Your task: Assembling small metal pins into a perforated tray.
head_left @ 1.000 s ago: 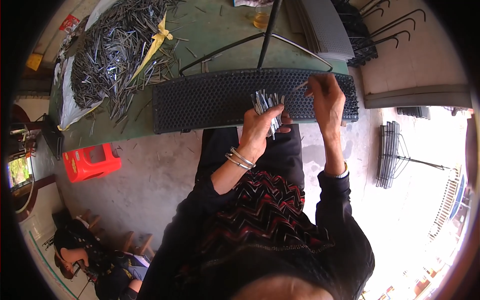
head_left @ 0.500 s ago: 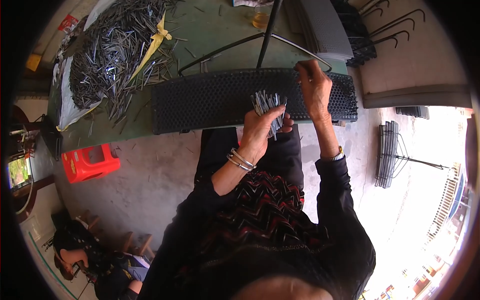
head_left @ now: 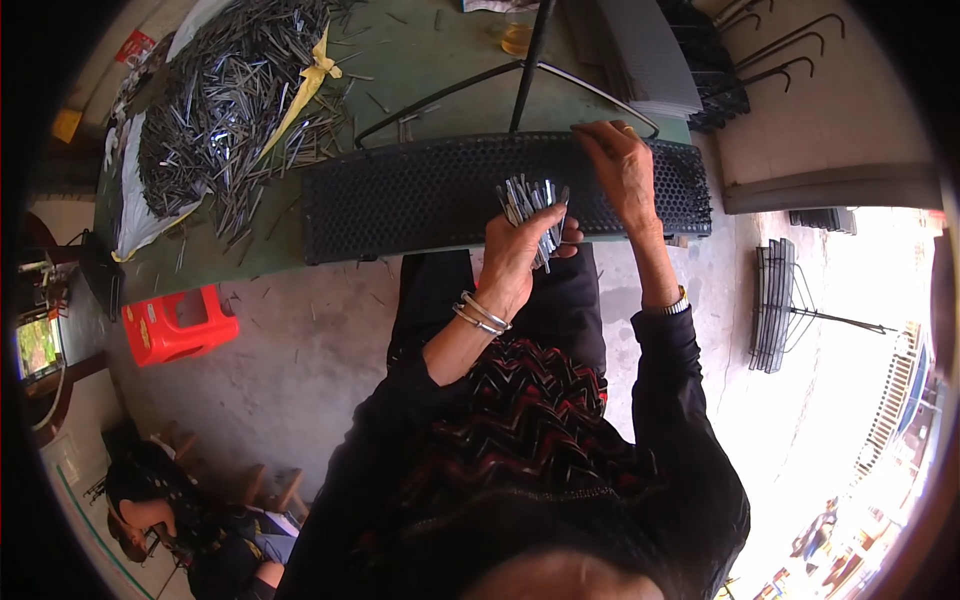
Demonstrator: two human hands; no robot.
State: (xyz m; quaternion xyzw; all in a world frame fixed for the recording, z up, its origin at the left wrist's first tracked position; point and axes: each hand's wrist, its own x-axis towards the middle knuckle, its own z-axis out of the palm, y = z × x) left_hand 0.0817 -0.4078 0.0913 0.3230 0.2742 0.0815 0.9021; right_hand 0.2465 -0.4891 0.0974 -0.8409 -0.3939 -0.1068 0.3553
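Observation:
A long black perforated panel (head_left: 400,200) lies along the near edge of the green table. Over its near side, my left hand (head_left: 512,255) is closed round a bundle of thin metal strips (head_left: 530,200), which fan out past the thumb. My right hand (head_left: 628,180) is at the panel's far edge, right of the middle. Its thumb and forefinger are pinched together there; whatever lies between the fingertips is too small to make out. A dark metal rod frame (head_left: 440,98) stands behind the panel, its two arms spreading down to the panel's far side.
A large heap of loose metal strips (head_left: 230,110) covers the table's left part, with a yellow tie (head_left: 318,70) on it. Grey perforated sheets (head_left: 640,60) are stacked at the far right. A red stool (head_left: 180,325) stands below on the left. Another person (head_left: 190,520) sits at lower left.
My right hand has shifted a little to the left along the panel's far edge. The left hand still holds the bundle in nearly the same place.

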